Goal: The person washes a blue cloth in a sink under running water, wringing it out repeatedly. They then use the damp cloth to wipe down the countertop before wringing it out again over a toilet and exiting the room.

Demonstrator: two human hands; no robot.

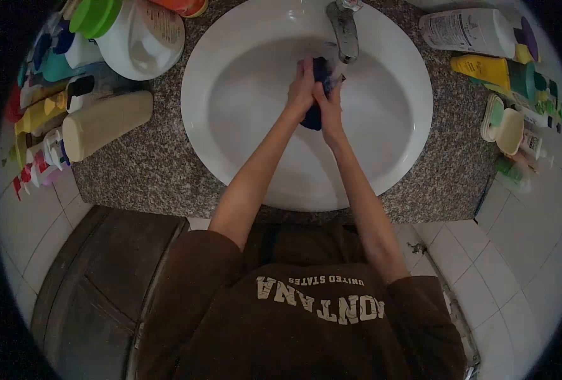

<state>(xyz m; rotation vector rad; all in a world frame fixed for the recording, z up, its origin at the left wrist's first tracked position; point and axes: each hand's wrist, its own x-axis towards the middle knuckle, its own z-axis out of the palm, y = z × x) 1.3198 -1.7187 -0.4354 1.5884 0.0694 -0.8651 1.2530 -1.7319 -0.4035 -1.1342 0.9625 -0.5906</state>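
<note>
Peering through the head camera, I cannot make out the full shape of the dark blue bundle point(312, 118), because both hands cover its middle; it sits inside the white basin point(246, 104), just beside and below the faucet point(345, 35). A pale blur near its upper right is unclear. Both forearms reach forward and converge. The left hand point(301, 92) and right hand point(331, 109) grip it from either side, right thumb pressed against it; most fingertips are hidden, their spread untellable.
</note>
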